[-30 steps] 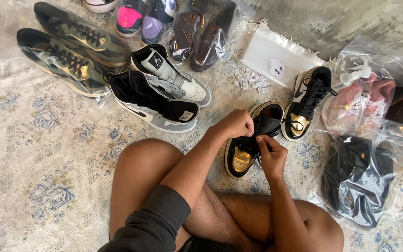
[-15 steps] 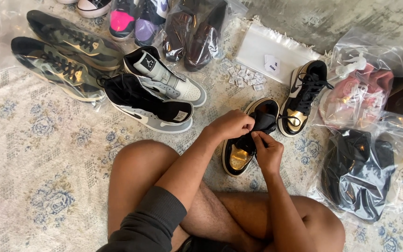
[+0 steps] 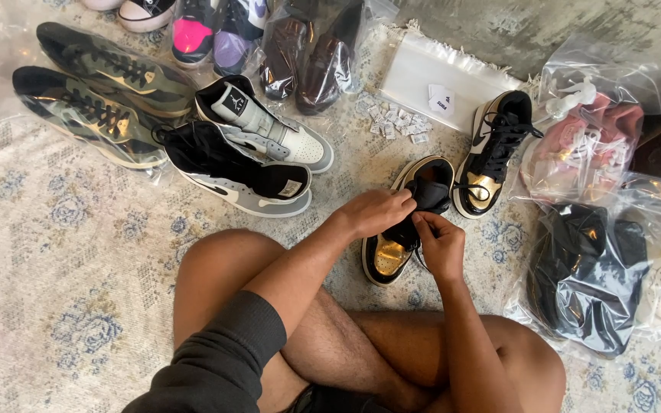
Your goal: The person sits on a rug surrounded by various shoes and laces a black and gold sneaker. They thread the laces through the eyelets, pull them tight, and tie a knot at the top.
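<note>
While the person is sitting cross-legged on a pale patterned rug point(image 3: 55, 306), both hands are working on a black and gold high-top sneaker point(image 3: 392, 256) lying on the rug just beyond the knees; the left hand point(image 3: 372, 213) is closing over the shoe's black collar, fingers curled down onto it; the right hand point(image 3: 439, 243) is pinching at the lace area, fingertips together on what appears to be a lace, though the exact hold is too small to confirm. Its matching sneaker point(image 3: 493, 153) is standing just to the right and slightly farther off, laces loose. To the far left, a grey, black and white pair of high-tops point(image 3: 250, 153) is lying on its sides; beyond those, camouflage-patterned shoes point(image 3: 93, 99) are sitting in clear plastic. Small white packets point(image 3: 395, 121) are lying scattered near a flat clear bag point(image 3: 445, 88). At the right edge, bagged pink shoes point(image 3: 587, 145) and bagged black shoes point(image 3: 590, 275) are resting.
</note>
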